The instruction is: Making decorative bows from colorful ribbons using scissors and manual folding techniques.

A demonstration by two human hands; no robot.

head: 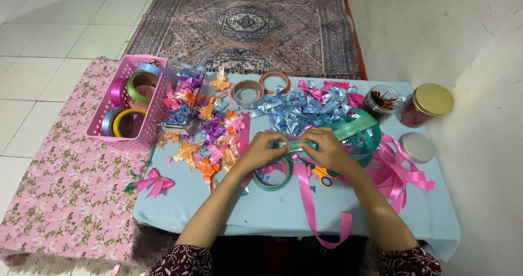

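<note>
You are pinching a teal ribbon (297, 144) between both hands at the middle of the blue table (261, 210): your left hand (263, 150) is gripping one end, your right hand (327, 149) the other, fingers closed on it. One teal roll (272, 180) is lying just under your left wrist, and one pair of scissors (325, 176) is peeking out beneath your right. One pink basket (139, 99) at the left is holding about four ribbon rolls. Two more rolls (246, 93) are sitting behind the bows. One pink bow (155, 182) is lying alone near the table's left edge. Three jars (427, 104) are standing at the right, two of them with lids on. Loose pink ribbon (395, 170) is trailing off the front.
</note>
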